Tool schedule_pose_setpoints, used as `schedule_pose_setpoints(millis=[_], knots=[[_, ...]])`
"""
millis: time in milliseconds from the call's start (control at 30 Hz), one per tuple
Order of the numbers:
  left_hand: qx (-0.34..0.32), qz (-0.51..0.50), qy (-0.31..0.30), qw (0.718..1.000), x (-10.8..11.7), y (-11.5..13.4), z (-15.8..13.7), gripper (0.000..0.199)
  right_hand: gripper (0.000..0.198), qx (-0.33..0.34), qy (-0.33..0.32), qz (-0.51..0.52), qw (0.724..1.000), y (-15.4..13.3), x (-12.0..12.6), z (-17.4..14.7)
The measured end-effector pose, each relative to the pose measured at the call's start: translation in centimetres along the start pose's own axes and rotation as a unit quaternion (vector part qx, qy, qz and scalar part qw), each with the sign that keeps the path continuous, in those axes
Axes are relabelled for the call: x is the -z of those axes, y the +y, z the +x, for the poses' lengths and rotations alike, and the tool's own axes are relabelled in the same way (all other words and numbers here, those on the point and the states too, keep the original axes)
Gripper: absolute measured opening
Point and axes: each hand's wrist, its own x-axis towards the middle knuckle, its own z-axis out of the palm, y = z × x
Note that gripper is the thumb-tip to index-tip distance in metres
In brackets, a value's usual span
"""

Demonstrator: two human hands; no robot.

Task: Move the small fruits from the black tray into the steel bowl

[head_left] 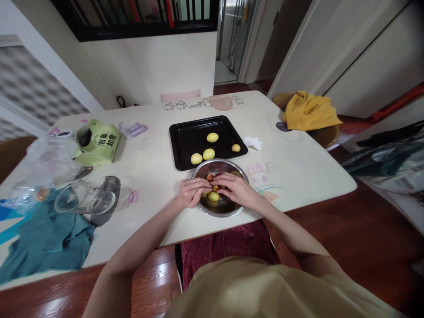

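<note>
A steel bowl [222, 214] stands at the table's near edge, with both my hands over it. My left hand [192, 191], with a ring on one finger, is closed, fingertips bent inward. From the other side my right hand [236, 189] curls its fingers too. Between the fingertips shows a small reddish-yellow round fruit [215, 187], partly covered by them. Just below, a yellow-green round fruit [213, 196] lies in the bowl; a reddish-brown one [210, 177] shows behind the fingers. The bowl's other contents are partly hidden by my hands.
Behind the bowl, a black baking tray [188, 137] carries several yellow round fruits [212, 138]. Crumpled white tissue [253, 143] lies right of it. Leftward are a green paper box [102, 141], a clear container [74, 197], a plastic bag [49, 154] and a teal cloth [49, 240].
</note>
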Motion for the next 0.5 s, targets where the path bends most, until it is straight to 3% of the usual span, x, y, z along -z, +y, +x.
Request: schedule_pose_setpoints(millis=[233,500], knots=[[0.011,0.003,-0.005,1.0,-0.06,-0.14,-0.28,0.044,0.026,-0.008,-0.027,0.009,1.0,0.05,-0.22,-0.19],[0.009,0.002,-0.006,1.0,0.03,-0.1,-0.21,0.042,0.021,-0.026,0.007,0.052,0.998,-0.23,0.33,-0.93]])
